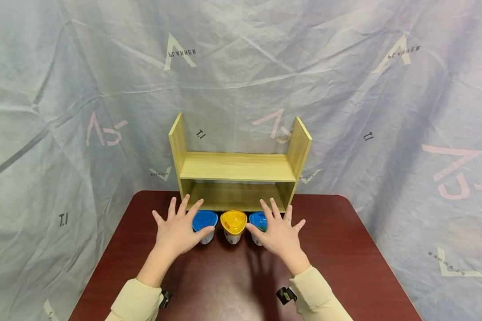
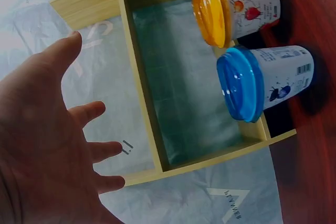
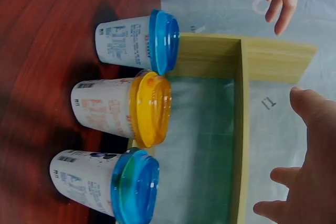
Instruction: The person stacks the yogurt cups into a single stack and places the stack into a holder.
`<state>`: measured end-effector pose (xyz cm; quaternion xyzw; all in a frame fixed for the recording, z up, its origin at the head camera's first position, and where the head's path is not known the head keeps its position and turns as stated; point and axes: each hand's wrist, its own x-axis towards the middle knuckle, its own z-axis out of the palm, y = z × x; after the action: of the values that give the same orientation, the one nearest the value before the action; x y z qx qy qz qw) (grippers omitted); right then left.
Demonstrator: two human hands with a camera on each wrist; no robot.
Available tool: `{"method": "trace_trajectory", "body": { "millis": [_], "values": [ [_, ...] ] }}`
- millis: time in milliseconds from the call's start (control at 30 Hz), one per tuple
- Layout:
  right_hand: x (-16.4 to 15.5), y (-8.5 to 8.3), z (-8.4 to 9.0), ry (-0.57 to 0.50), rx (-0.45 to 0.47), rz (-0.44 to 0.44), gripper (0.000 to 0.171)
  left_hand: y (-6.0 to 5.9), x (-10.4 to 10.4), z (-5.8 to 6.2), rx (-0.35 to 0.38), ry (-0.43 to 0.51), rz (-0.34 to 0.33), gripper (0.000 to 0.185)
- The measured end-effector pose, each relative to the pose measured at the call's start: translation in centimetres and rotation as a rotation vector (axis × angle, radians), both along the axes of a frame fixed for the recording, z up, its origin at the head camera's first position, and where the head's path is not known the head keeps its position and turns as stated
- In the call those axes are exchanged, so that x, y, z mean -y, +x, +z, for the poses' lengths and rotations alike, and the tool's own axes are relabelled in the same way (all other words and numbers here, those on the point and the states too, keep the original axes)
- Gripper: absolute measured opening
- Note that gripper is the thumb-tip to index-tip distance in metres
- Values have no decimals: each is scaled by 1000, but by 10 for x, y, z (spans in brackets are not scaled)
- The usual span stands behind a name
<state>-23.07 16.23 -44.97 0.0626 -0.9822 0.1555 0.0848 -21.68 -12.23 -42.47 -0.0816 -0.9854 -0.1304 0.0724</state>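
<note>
Wooden shelf [image 1: 238, 167] on red-brown table [image 1: 345, 254]

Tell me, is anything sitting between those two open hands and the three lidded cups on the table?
Nothing visible does. The left hand hovers by the left blue-lidded cup, the right hand by the right blue-lidded cup; the yellow-lidded cup stands between.

Left hand [image 1: 179, 229] and right hand [image 1: 280, 231] hover spread-fingered over a dark red table [image 1: 345, 254]; between them stand a blue-lidded cup [image 1: 204, 224], a yellow-lidded cup [image 1: 233, 225], another blue cup [image 1: 259, 223]; behind, a wooden shelf [image 1: 238, 167].

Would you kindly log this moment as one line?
left hand: open, over left blue-lidded cup | right hand: open, over right blue-lidded cup | yellow-lidded cup: between
</note>
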Motion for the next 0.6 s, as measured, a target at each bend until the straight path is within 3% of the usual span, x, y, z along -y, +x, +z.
{"method": "trace_trajectory", "body": {
  "millis": [267, 600],
  "values": [
    [-9, -7, -16, -8, 44, -21, 90, -9, 6, -12, 29, 20, 0, 86],
    [-16, -13, -37, -30, 92, -42, 90, -24, 20, -42, 72, 43, 22, 88]
  ]
}}
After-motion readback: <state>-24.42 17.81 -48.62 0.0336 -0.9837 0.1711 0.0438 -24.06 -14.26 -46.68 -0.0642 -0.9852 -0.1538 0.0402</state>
